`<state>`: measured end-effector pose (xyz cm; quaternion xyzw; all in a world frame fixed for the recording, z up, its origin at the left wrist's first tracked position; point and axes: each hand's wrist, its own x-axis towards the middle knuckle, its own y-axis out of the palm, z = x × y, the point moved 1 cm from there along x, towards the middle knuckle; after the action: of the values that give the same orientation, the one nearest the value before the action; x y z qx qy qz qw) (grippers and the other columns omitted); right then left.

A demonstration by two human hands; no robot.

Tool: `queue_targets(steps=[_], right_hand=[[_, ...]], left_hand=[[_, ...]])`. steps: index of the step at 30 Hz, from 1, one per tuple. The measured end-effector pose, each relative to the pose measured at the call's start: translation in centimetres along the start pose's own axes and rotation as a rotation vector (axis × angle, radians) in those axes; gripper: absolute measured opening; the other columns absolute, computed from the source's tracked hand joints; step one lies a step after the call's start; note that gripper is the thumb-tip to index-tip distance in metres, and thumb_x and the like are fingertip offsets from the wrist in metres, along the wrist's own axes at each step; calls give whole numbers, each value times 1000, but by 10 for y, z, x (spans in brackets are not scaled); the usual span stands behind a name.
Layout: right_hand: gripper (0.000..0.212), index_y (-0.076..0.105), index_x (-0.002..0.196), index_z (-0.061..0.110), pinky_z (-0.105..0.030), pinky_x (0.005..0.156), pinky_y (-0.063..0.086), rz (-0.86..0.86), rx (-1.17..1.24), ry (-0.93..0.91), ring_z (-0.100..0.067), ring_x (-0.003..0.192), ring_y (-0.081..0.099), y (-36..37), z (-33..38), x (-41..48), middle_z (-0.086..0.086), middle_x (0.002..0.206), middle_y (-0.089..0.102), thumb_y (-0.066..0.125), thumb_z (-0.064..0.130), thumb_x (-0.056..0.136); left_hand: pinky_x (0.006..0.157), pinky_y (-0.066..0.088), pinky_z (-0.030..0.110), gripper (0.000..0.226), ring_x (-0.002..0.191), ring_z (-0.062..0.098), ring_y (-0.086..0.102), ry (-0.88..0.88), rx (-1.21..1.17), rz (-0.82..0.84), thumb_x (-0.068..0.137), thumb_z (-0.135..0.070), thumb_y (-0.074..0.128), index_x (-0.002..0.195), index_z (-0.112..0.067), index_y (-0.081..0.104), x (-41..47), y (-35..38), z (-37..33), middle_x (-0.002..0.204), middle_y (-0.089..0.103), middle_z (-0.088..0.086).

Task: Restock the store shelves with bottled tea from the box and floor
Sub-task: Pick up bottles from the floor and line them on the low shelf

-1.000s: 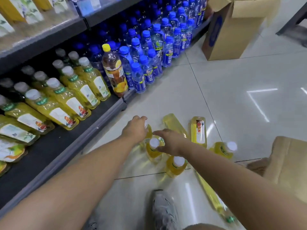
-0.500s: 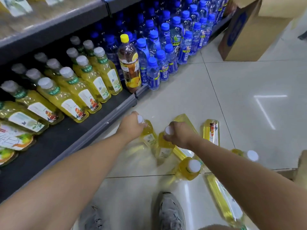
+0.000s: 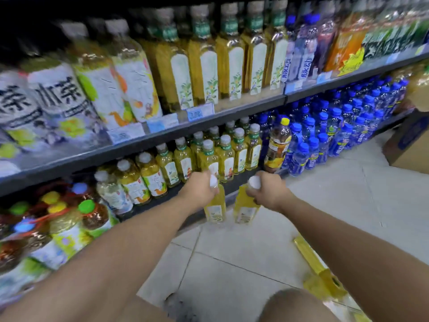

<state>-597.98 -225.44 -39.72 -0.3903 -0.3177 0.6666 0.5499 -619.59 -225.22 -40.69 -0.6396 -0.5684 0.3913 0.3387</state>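
Observation:
My left hand (image 3: 199,189) grips the neck of a yellow tea bottle (image 3: 215,206) with a white cap, hanging upright just in front of the bottom shelf (image 3: 241,182). My right hand (image 3: 267,194) holds a second yellow tea bottle (image 3: 245,208) the same way, right beside the first. Both bottles are off the floor. Rows of matching tea bottles (image 3: 209,156) stand on the bottom shelf directly behind my hands. More yellow tea bottles (image 3: 311,259) lie on the floor tiles at the lower right, partly hidden by my right arm.
Blue-capped water bottles (image 3: 336,131) fill the shelf to the right, with one brown tea bottle (image 3: 278,145) at their left edge. A cardboard box (image 3: 411,142) stands on the floor at the far right. The upper shelf (image 3: 232,112) carries tall tea bottles. My knee (image 3: 292,305) is at the bottom.
Both hands lifted a bottle each off the floor and carried them up toward the bottom shelf. My view swung up from the floor to the shelves.

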Motion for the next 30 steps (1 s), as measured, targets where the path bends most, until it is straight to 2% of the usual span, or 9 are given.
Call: queue_targets(steps=[4,7,10,13,17,19,23,26,30], right_hand=[[41,53,114,10,-44,74,57,1,73,-76,-30,87,66,29,68,17,-13,100,65,62,41,89],[40,51,120,11,-34,68,47,-17,29,-162,-25,83,56,49,100,36,-9,101,62,61,38,92],[34,50,121,12,-36,71,48,-5,32,-223,-27,87,57,65,119,58,-12,106,62,58,33,95],[33,51,121,11,-36,74,49,10,41,-254,-31,93,61,80,127,85,-14,109,64,60,28,94],[42,44,129,14,-37,70,51,99,-6,-202,-27,87,61,106,127,123,-8,103,59,61,29,94],[45,43,132,15,-42,76,56,130,-19,-190,-28,91,62,117,128,139,-11,109,61,62,29,94],[45,48,130,19,-40,81,56,104,79,-163,-26,96,63,128,130,166,-9,112,63,66,31,90],[47,50,131,21,-36,84,52,64,112,-158,-26,101,63,134,129,178,-7,114,66,67,35,89],[48,46,132,25,-39,85,53,36,163,-174,-27,102,63,142,125,180,-6,115,67,65,40,90]], left_hand=[[75,56,43,38,94,34,64,-60,-2,-112,92,-28,69,120,-9,54,-20,-31,53,106,66,16],[79,56,45,32,96,35,66,-110,-28,-190,93,-24,68,119,-11,55,-20,-42,84,106,68,17],[78,56,43,35,95,33,65,-161,-70,-256,94,-25,67,124,-12,54,-11,-45,106,106,67,14],[73,52,36,37,95,28,64,-201,-106,-268,95,-25,66,127,-13,54,8,-42,123,108,66,12],[80,59,44,39,98,28,65,-272,-108,-235,95,-30,66,128,-17,51,33,-24,141,110,65,9],[78,59,43,43,97,27,66,-289,-105,-234,93,-35,67,129,-19,50,46,-16,147,109,66,7],[74,60,40,41,90,26,67,-288,-115,-217,86,-41,73,122,-24,59,74,-14,154,101,68,4],[66,55,32,46,87,27,67,-305,-119,-211,86,-47,71,124,-24,58,89,-14,158,99,68,5],[77,58,39,50,95,27,67,-278,-184,-252,88,-48,69,128,-23,56,91,-6,166,105,71,5]])
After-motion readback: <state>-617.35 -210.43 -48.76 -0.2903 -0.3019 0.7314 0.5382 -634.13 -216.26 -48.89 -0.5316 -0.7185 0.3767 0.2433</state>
